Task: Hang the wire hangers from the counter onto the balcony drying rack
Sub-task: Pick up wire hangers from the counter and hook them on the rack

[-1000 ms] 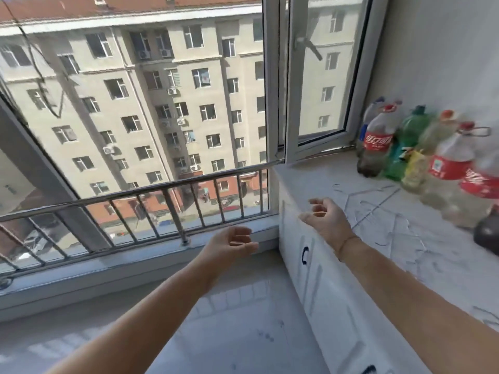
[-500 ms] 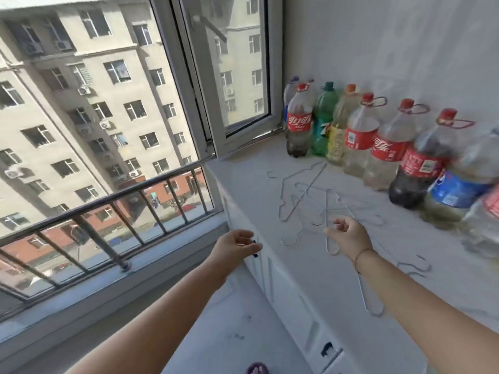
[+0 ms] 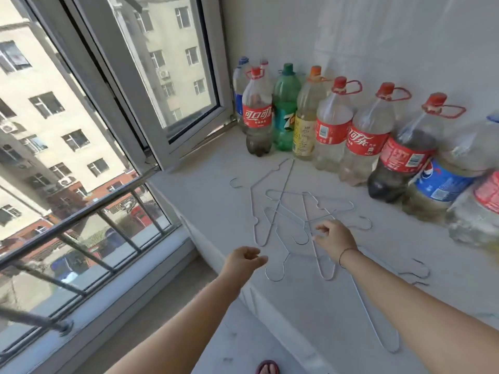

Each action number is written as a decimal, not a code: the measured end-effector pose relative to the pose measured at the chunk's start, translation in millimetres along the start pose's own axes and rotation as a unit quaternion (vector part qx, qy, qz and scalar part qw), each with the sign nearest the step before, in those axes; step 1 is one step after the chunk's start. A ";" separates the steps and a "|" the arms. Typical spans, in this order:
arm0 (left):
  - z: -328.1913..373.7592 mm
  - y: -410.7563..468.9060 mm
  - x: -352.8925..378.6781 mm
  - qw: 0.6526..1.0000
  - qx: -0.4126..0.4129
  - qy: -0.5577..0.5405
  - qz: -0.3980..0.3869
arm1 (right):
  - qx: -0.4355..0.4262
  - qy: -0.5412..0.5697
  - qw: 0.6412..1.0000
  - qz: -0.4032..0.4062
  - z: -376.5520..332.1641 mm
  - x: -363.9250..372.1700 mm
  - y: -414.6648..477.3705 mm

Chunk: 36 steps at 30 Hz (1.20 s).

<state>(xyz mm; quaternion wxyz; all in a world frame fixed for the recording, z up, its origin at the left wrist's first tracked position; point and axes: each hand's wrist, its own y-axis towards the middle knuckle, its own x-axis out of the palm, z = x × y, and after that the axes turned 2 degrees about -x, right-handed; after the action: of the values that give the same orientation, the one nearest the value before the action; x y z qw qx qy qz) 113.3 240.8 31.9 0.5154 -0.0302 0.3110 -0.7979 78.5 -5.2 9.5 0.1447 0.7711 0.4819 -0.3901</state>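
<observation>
Several thin silver wire hangers (image 3: 283, 209) lie tangled on the pale marble counter (image 3: 213, 195). One more hanger (image 3: 378, 314) lies along the counter under my right forearm. My right hand (image 3: 334, 240) hovers over the near side of the tangle, fingers loosely curled and holding nothing. My left hand (image 3: 244, 261) floats at the counter's front edge, fingers loosely curled and empty, just left of a hanger hook (image 3: 275, 276). No drying rack is in view.
A row of large plastic bottles (image 3: 332, 130) lines the wall at the back of the counter. An open window sash (image 3: 172, 85) juts in at the far left of the counter. A metal railing (image 3: 81, 211) runs along the window. A sandalled foot (image 3: 267, 367) shows on the floor below.
The view has swung right and down onto the counter. Both hands have moved forward over the hangers; the right hand now hangs above the tangle.
</observation>
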 end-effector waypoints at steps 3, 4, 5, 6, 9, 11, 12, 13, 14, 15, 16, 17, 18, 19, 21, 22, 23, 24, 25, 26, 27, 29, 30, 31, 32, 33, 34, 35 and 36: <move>-6.4 23.5 22.6 0.999 -0.022 0.008 -0.035 | 0.009 -0.051 0.999 -0.009 5.0 4.7 23.7; -6.5 30.1 29.0 0.999 -0.026 0.008 -0.042 | 0.013 -0.071 0.997 -0.020 6.6 5.6 29.8; -6.7 36.7 34.3 0.998 -0.030 0.009 -0.045 | 0.015 -0.089 0.995 -0.032 7.5 6.3 34.8; -5.9 42.0 38.2 0.998 -0.035 0.011 -0.047 | 0.017 -0.102 0.994 -0.044 7.5 6.7 38.6; -6.2 53.7 41.8 0.998 -0.047 -0.001 -0.048 | 0.008 -0.072 0.994 -0.084 3.5 11.4 42.6; -9.9 59.8 39.7 0.997 -0.058 -0.009 -0.040 | -0.007 -0.053 0.988 -0.146 0.1 19.1 36.0; -11.7 61.8 38.0 0.997 -0.063 -0.013 -0.036 | -0.016 -0.053 0.983 -0.177 -0.7 24.1 30.2; -13.1 63.1 35.9 0.997 -0.067 -0.017 -0.033 | -0.026 -0.061 0.979 -0.195 -0.6 29.4 24.0; -14.3 64.3 34.0 0.997 -0.069 -0.018 -0.031 | -0.037 -0.076 0.976 -0.200 0.8 34.7 18.5; -15.6 65.3 31.7 0.997 -0.071 -0.019 -0.030 | -0.046 -0.096 0.975 -0.195 2.9 39.2 14.1; -16.2 66.0 29.7 0.997 -0.072 -0.022 -0.029 | -0.051 -0.119 0.974 -0.185 5.2 42.4 10.9; -16.7 65.9 27.9 0.997 -0.072 -0.026 -0.028 | -0.056 -0.138 0.974 -0.172 7.1 44.7 8.4; -16.8 65.0 26.3 0.997 -0.072 -0.030 -0.026 | -0.059 -0.152 0.974 -0.159 8.6 46.7 6.8; -17.1 63.9 24.6 0.997 -0.072 -0.032 -0.022 | -0.064 -0.160 0.974 -0.146 9.2 47.9 6.0; -18.0 60.4 21.0 0.996 -0.076 -0.041 -0.014 | -0.061 -0.146 0.979 -0.129 8.4 49.7 4.9; -18.1 57.9 18.5 0.996 -0.077 -0.051 -0.007 | -0.054 -0.127 0.983 -0.125 7.2 50.0 4.5; -18.1 55.6 15.3 0.995 -0.076 -0.064 0.006 | -0.048 -0.105 0.986 -0.122 5.6 50.0 4.2; -18.6 53.5 11.6 0.994 -0.074 -0.080 0.029 | -0.041 -0.080 0.989 -0.118 3.1 49.3 3.3; -19.3 51.5 7.5 0.991 -0.072 -0.096 0.057 | -0.036 -0.051 0.992 -0.109 0.5 48.6 2.3; -20.0 49.4 3.6 0.988 -0.069 -0.112 0.085 | -0.029 -0.018 0.995 -0.097 -2.7 47.7 1.1; -20.2 46.7 0.3 0.984 -0.067 -0.130 0.107 | -0.022 0.016 0.996 -0.084 -5.8 47.3 0.1; -19.6 40.0 -2.2 0.978 -0.062 -0.158 0.121 | -0.003 0.091 0.993 -0.068 -13.9 46.8 -2.6; -18.3 36.5 -0.8 0.977 -0.058 -0.168 0.117 | 0.008 0.133 0.989 -0.063 -18.6 47.3 -3.9; -16.0 33.1 2.0 0.977 -0.052 -0.175 0.107 | 0.018 0.172 0.983 -0.062 -23.8 47.9 -5.4; -13.2 30.2 6.1 0.978 -0.045 -0.180 0.093 | 0.028 0.205 0.976 -0.066 -29.0 48.7 -7.2; -9.8 27.5 10.6 0.980 -0.038 -0.180 0.077 | 0.038 0.237 0.968 -0.078 -34.0 49.5 -9.9; -7.0 26.9 15.4 0.982 -0.033 -0.176 0.059 | 0.051 0.269 0.957 -0.095 -38.8 50.2 -12.9; -3.9 27.0 20.1 0.984 -0.031 -0.171 0.040 | 0.061 0.299 0.945 -0.116 -43.3 50.2 -16.4; -1.4 28.0 24.7 0.986 -0.030 -0.164 0.025 | 0.066 0.319 0.936 -0.138 -46.6 49.9 -19.5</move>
<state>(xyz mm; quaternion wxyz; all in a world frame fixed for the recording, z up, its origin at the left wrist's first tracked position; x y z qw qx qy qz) 123.8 213.0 9.3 0.5779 -0.1688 0.2469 -0.7593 94.9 63.9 6.0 -0.1224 0.7889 0.5775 -0.1709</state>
